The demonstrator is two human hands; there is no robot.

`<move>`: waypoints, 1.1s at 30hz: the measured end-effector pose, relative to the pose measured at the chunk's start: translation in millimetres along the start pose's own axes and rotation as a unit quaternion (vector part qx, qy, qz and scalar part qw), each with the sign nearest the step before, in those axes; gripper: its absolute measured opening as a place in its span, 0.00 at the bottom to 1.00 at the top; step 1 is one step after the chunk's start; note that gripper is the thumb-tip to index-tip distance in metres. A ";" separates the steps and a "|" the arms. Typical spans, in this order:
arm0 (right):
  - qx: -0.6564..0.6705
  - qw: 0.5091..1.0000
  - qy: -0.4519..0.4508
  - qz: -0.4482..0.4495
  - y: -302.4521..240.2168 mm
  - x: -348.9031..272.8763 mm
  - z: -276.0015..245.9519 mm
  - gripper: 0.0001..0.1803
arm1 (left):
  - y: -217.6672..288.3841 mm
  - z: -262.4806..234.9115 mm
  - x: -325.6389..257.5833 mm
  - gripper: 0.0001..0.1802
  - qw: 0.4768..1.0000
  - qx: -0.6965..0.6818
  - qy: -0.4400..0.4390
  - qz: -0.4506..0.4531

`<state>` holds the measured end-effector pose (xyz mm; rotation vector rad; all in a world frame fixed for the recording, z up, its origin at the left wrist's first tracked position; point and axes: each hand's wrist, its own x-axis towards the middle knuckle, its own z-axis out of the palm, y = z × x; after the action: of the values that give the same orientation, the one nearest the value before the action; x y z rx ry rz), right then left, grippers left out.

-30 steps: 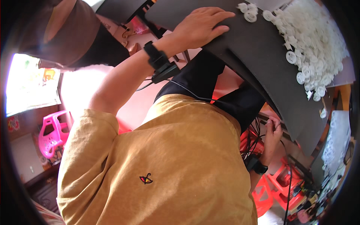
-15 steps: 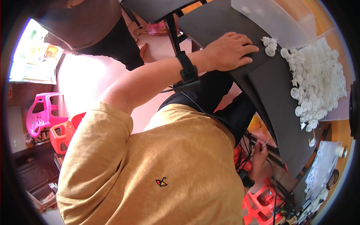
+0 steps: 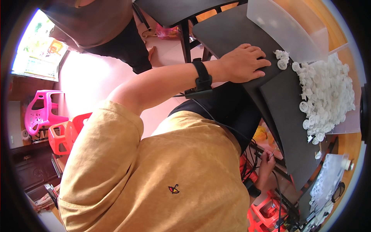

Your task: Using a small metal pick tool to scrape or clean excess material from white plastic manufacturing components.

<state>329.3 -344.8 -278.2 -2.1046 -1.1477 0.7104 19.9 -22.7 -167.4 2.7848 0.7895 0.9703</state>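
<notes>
My left hand point(image 3: 247, 63) lies palm down on a black tabletop point(image 3: 228, 33), fingers spread and holding nothing. Just beyond its fingertips sits a small cluster of white plastic parts point(image 3: 282, 60). Farther right spreads a large heap of similar small, round, whitish parts point(image 3: 326, 92). Low beside the table's near edge, my right hand point(image 3: 266, 164) is closed around a slim tool with a thin metal tip point(image 3: 273, 152). Its exact kind is too small to make out, and the fingers hide its lower part.
A translucent plastic sheet or bin wall point(image 3: 286, 29) stands behind the heap. A bag of white parts point(image 3: 328, 178) lies at the lower right. Black cables point(image 3: 251, 158) hang near my right hand. Red stools point(image 3: 266, 212) and a pink chair point(image 3: 40, 112) stand around; another person point(image 3: 104, 31) is at upper left.
The whole view has shifted slightly. My left hand still rests flat beside the small cluster, and my right hand still holds the slim tool low by the table edge.
</notes>
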 end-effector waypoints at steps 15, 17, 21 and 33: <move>-0.003 1.000 0.020 -0.014 -14.1 7.2 5.0 0.09 | 3.4 -3.1 -0.1 0.22 1.000 -0.012 -0.018 -0.011; -0.019 1.000 0.011 -0.002 -11.1 6.3 4.4 0.09 | 4.6 -3.0 0.5 0.22 1.000 -0.018 -0.019 -0.015; -0.050 0.998 0.002 -0.022 -14.1 3.2 0.9 0.10 | 5.6 -2.8 1.5 0.22 0.999 -0.033 -0.013 -0.028; -0.010 1.000 0.006 0.004 -0.6 -14.9 7.0 0.09 | 12.4 -7.3 -2.1 0.21 0.999 -0.021 -0.024 -0.033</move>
<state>316.9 -355.6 -280.0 -2.1284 -1.1443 0.6930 19.6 -35.0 -159.7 2.7157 0.8392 0.8957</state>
